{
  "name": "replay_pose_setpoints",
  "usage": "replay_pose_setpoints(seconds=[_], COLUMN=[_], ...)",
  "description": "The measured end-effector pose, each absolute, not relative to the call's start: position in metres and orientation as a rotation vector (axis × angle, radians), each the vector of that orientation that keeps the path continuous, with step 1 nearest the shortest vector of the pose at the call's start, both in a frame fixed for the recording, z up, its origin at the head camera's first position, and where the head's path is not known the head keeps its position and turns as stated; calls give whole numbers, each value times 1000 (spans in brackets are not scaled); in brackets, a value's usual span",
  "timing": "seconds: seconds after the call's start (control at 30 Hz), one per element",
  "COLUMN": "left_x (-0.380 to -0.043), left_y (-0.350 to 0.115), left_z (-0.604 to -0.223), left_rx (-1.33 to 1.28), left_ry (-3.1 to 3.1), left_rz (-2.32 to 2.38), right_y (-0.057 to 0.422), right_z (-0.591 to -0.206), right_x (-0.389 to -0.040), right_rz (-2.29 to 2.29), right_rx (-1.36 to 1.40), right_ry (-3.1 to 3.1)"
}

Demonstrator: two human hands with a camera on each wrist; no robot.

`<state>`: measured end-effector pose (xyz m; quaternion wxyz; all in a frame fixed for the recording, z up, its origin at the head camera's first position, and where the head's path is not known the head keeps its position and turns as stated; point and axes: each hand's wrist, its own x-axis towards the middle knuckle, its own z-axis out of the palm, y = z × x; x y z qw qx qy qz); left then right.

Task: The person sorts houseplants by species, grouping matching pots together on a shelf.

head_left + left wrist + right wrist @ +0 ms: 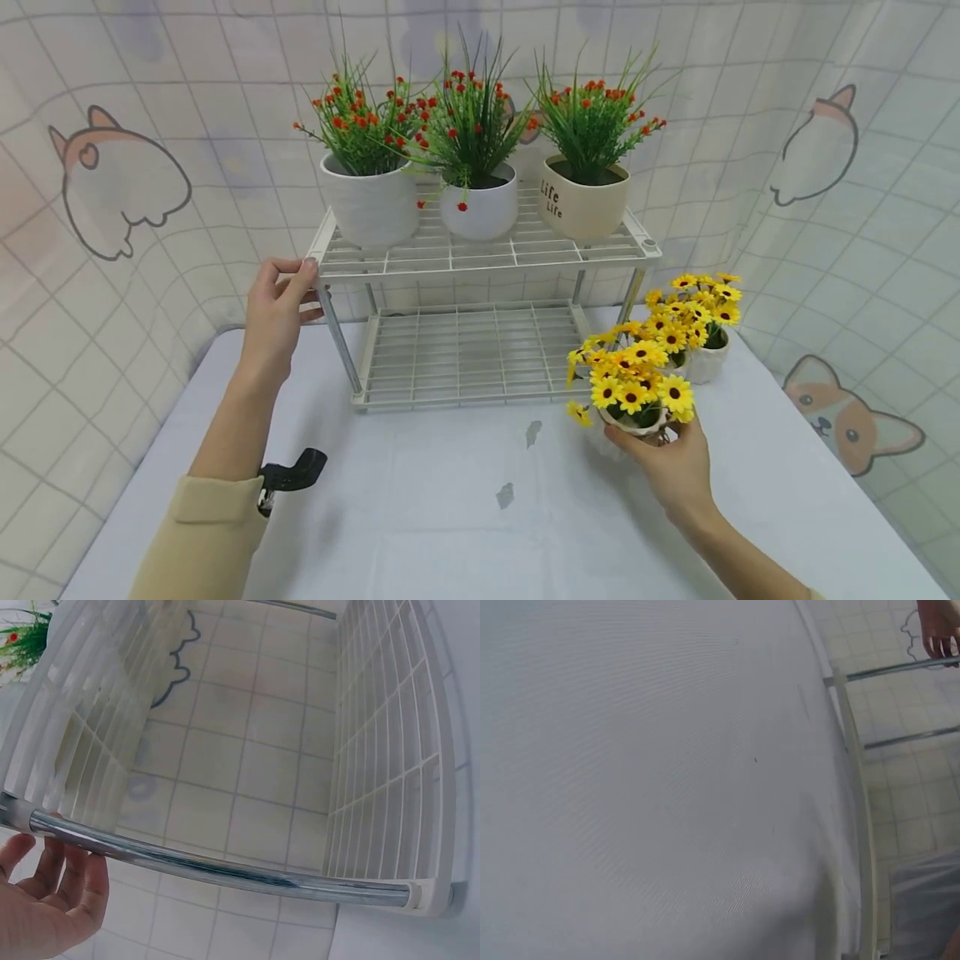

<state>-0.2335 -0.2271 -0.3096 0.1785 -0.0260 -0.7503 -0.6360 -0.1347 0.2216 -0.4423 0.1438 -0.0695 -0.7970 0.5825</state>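
Observation:
A white two-tier wire rack (480, 400) with metal posts stands on the table. My left hand (276, 312) grips its upper front left corner, thumb at the shelf edge and fingers by the top of the post (225, 871). To the right of the rack, my right hand (678, 471) holds a small white pot (633, 425) of yellow sunflowers (630, 383) between thumb and fingers. The pot is upright, in front of two similar ones. Behind it are a second sunflower plant (670, 333) and a third pot (707, 362) near the table's right side.
On the top shelf sit three pots of red flowers and grass: a white ribbed one (371, 204), a smaller white one (480, 208) and a cream one (581, 204) with lettering. A tiled-pattern curtain (225, 208) hangs close behind the white table (420, 517).

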Motion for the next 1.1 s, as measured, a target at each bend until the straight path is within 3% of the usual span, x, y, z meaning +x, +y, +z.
replay_pose_setpoints(seconds=[0.47,1.1], left_x=[-237,-236], left_y=[-223,-222], left_z=[-312,-316], left_rx=[-79,-95], left_ry=[-2097,-2062], left_rz=[-1799,-1761], right_y=[156,60], right_z=[-445,-449], right_x=[-170,-207], right_rz=[1813,1920], right_rx=[140,87], right_ry=[-2250,-2220])
